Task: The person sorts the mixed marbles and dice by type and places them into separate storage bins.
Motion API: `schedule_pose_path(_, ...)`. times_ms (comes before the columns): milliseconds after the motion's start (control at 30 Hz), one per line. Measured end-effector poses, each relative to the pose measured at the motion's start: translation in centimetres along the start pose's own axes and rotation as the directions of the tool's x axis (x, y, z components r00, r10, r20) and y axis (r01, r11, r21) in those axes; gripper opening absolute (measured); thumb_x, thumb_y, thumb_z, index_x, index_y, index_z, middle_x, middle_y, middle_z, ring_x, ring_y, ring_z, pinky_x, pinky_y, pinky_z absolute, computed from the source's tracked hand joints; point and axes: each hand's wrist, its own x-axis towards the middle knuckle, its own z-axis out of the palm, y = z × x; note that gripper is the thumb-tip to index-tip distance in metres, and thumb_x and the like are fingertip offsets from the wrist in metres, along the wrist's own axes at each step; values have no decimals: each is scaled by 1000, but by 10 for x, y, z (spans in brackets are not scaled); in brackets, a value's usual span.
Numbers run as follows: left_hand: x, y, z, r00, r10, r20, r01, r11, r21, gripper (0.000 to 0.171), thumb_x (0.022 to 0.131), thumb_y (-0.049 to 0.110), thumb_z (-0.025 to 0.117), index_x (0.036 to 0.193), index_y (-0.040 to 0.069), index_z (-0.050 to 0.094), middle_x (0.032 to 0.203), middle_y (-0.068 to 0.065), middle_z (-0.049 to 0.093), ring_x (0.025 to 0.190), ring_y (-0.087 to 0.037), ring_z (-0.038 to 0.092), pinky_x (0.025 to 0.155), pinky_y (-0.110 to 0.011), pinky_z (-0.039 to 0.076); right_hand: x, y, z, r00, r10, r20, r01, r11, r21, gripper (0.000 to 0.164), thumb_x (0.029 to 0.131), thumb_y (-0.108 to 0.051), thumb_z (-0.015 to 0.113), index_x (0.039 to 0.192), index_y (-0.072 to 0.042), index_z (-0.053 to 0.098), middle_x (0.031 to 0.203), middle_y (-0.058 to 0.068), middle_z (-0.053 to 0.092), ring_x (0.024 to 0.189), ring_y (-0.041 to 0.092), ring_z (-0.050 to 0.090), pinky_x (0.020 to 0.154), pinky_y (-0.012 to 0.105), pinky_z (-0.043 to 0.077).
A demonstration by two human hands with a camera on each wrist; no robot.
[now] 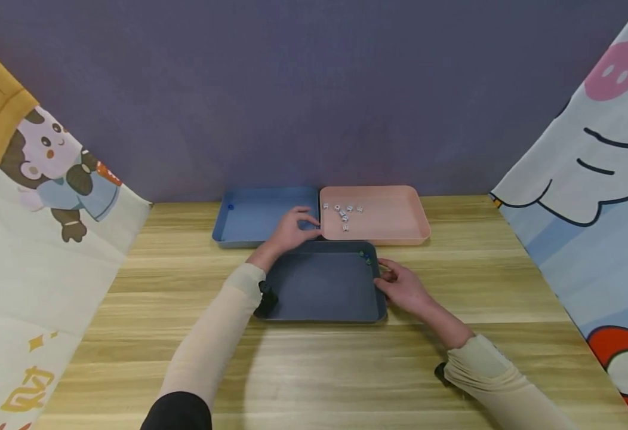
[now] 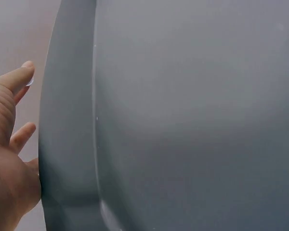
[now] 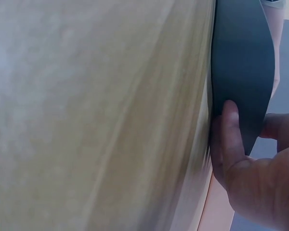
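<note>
My left hand [image 1: 294,232] reaches past the far-left rim of the dark grey tray [image 1: 322,298], over the right end of the blue tray [image 1: 260,224]. Its thumb and forefinger meet around a small whitish piece [image 2: 30,82], its kind largely hidden by the fingertips. With my right hand [image 1: 404,291] I grip the dark tray's right wall, fingers [image 3: 229,120] flat along the outside and thumb over the rim. Several small green and blue beads [image 1: 368,260] lie in that tray's far-right corner. The pink tray [image 1: 394,224] holds several white dice [image 1: 344,218].
One blue bead [image 1: 230,206] sits in the blue tray's far-left part. The blue and pink trays stand side by side at the back of the wooden table [image 1: 319,370], before a dark backdrop [image 1: 314,89]. Printed cloths [image 1: 40,251] hang at both sides.
</note>
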Motion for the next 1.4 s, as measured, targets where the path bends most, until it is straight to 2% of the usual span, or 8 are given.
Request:
schedule_pose_path(133, -1, -4, -2, 1000, -22, -15, 21, 999, -32, 23, 88, 28, 75, 106, 13, 75, 146, -17, 40, 134, -32, 37, 100, -51, 40, 0, 0, 0, 1000, -3, 1, 3, 1000, 0, 58, 96, -13, 61, 148, -5, 38, 112, 21, 63, 84, 23, 64, 60, 35, 56)
schedule_pose_path(500, 1, -5, -3, 999, -33, 0, 33, 999, 4, 24, 90, 29, 72, 108, 13, 74, 144, -15, 44, 132, -31, 39, 100, -50, 40, -1, 1, -1, 1000, 1, 1, -1, 1000, 9, 57, 96, -13, 60, 148, -5, 39, 114, 21, 62, 87, 24, 64, 61, 35, 56)
schedule_pose_path(767, 1, -4, -2, 999, -30, -21, 30, 1000, 4, 15, 93, 26, 69, 101, 15, 75, 136, -14, 51, 128, -28, 44, 102, -48, 38, -1, 1, 0, 1000, -5, 0, 5, 1000, 9, 56, 97, -14, 61, 148, -4, 39, 113, 22, 62, 87, 25, 64, 61, 35, 56)
schedule_pose_path(967, 2, 6, 2, 999, 50, -19, -48, 994, 103, 16, 92, 23, 69, 101, 11, 76, 119, -7, 62, 116, -25, 53, 98, -44, 41, -2, 1, 0, 1000, -3, 0, 3, 1000, 14, 57, 96, -13, 60, 148, -5, 38, 113, 22, 61, 88, 25, 64, 61, 35, 56)
schedule_pose_path(1100, 3, 20, 8, 991, 134, 16, -133, 951, 278, 12, 91, 24, 70, 98, 17, 77, 102, 3, 66, 99, -18, 59, 92, -38, 45, -2, 2, 0, 1000, -8, -1, 8, 1000, 18, 57, 96, -13, 60, 148, -5, 39, 113, 21, 61, 87, 25, 64, 60, 35, 56)
schedule_pose_path(1200, 2, 35, 14, 983, 154, 97, -180, 906, 383, 12, 93, 27, 66, 98, 23, 76, 95, 9, 66, 87, -10, 59, 80, -31, 49, -1, 2, 0, 1000, -12, 0, 12, 1000, 19, 57, 96, -13, 61, 148, -4, 39, 112, 21, 62, 87, 25, 64, 60, 35, 56)
schedule_pose_path(1300, 2, 52, 21, 966, 161, 203, -236, 870, 433, 15, 95, 29, 63, 102, 25, 75, 94, 11, 67, 78, -3, 59, 68, -27, 51, -2, 2, 0, 1000, -12, 3, 12, 1000, 18, 57, 96, -13, 61, 148, -4, 38, 112, 22, 62, 87, 25, 64, 60, 35, 56)
schedule_pose_path(1400, 4, 65, 29, 941, 178, 288, -301, 828, 472, 17, 96, 28, 61, 107, 25, 75, 95, 12, 69, 76, -1, 59, 68, -27, 51, -2, 0, 0, 1000, -7, 2, 7, 1000, 19, 57, 97, -14, 60, 148, -4, 38, 113, 22, 62, 87, 25, 64, 61, 35, 56)
